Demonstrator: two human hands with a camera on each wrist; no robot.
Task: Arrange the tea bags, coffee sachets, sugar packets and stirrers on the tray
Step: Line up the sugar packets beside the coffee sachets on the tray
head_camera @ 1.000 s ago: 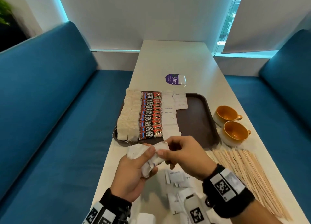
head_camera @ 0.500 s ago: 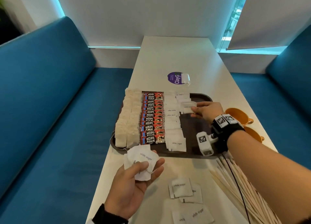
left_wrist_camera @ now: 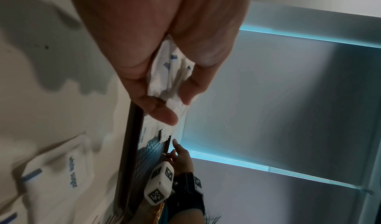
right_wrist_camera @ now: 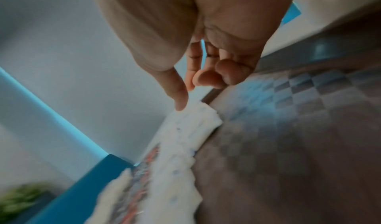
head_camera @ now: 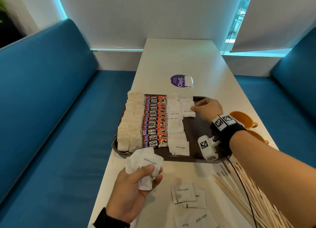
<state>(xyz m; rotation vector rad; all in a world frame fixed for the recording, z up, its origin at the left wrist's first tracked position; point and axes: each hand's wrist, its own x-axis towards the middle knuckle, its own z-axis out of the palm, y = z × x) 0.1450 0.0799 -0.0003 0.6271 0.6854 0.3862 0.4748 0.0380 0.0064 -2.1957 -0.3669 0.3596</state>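
Note:
A dark brown tray [head_camera: 198, 132] holds two columns of tea bags [head_camera: 131, 123], a row of red Kopi Juan coffee sachets [head_camera: 154, 121] and a column of white sugar packets [head_camera: 177, 133]. A shorter second sugar column [head_camera: 187, 108] lies at the tray's far end. My right hand [head_camera: 196, 108] reaches over the tray, thumb tip [right_wrist_camera: 181, 107] touching the edge of the nearest packet there. In front of the tray's near edge, my left hand [head_camera: 153, 173] grips a crumpled bunch of sugar packets [head_camera: 147, 159], also in the left wrist view as sugar packets [left_wrist_camera: 167, 74].
Loose sugar packets [head_camera: 184, 192] lie on the white table near me. Wooden stirrers [head_camera: 239, 191] fan out at the right, under my right forearm. Two orange cups [head_camera: 242, 118] stand right of the tray. A purple sticker [head_camera: 177, 80] lies beyond it. Blue benches flank the table.
My right hand left the bunch in my left hand, carried a sugar packet to the far end of the tray and laid it in the second column. The left hand stayed put.

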